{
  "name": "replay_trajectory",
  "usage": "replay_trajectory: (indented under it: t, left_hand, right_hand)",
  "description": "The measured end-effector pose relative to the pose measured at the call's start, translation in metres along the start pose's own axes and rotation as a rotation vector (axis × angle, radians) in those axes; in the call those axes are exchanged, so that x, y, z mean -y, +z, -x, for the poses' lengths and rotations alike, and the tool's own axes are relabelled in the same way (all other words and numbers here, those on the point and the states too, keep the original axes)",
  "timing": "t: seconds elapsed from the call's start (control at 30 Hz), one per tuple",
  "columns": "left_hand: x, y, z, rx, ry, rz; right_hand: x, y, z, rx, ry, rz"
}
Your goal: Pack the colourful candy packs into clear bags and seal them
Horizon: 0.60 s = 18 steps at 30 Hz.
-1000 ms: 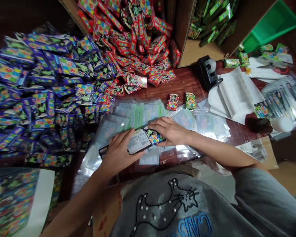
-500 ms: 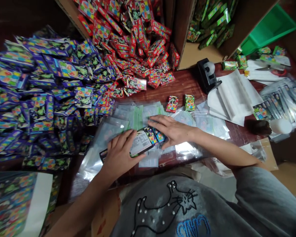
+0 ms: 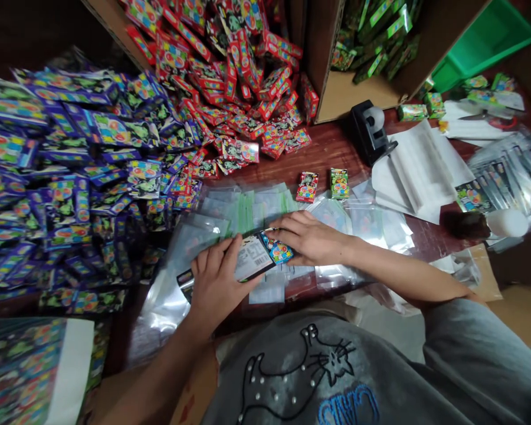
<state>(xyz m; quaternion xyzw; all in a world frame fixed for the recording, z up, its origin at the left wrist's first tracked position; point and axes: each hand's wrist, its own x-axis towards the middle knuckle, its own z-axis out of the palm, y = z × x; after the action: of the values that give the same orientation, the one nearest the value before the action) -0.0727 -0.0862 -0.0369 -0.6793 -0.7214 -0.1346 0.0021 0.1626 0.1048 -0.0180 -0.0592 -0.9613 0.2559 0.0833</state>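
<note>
My left hand (image 3: 216,278) grips a long black-edged printed card (image 3: 253,258) from above, its thumb along the near edge and its fingers across it. A white panel with a barcode shows on the card. My right hand (image 3: 316,239) has its fingers curled over a small blue printed box (image 3: 281,250) at the card's right end. Whether the box lies on the card or against its end, I cannot tell. Beneath both hands are clear plastic bags (image 3: 268,200) with green edges. Just beyond stand a red small box (image 3: 307,186) and a green small box (image 3: 338,183).
Purple packs (image 3: 71,171) are heaped at left and red packs (image 3: 230,88) at the back. Green packs lie in a cardboard box (image 3: 349,100). A black tape dispenser (image 3: 367,133), white sheets (image 3: 420,171), a white-capped bottle (image 3: 507,230) and filled bags (image 3: 508,171) are at right.
The blue box now shows more of its face beside the card, and the purple patterned piece between them is out of sight. My right hand has shifted slightly; my left hand keeps its place.
</note>
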Motion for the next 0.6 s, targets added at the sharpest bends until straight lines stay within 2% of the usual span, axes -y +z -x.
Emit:
replay_trajectory:
  t: [0.13, 0.2, 0.3, 0.37, 0.5, 0.6]
  left_hand:
    - [-0.003, 0.0, -0.002, -0.079, -0.057, -0.012]
    - [-0.003, 0.001, -0.003, -0.097, -0.037, -0.023]
    - [-0.004, 0.001, -0.003, -0.058, 0.081, -0.007]
    - [-0.005, -0.001, -0.005, -0.05, 0.122, 0.029]
    - [-0.009, -0.005, -0.01, -0.082, 0.044, 0.074]
    - [-0.013, -0.006, -0.014, -0.059, 0.019, 0.097]
  right_hand:
    - [0.012, -0.003, 0.007, -0.119, 0.106, 0.047]
    - [0.013, -0.002, 0.007, -0.125, 0.121, 0.035]
    - [0.006, 0.003, 0.005, -0.037, 0.006, -0.065]
    - [0.001, 0.009, 0.004, -0.022, -0.042, -0.163]
    - [0.005, 0.021, 0.005, -0.167, 0.095, -0.211]
    - [0.01, 0.021, 0.007, -0.14, 0.103, -0.102]
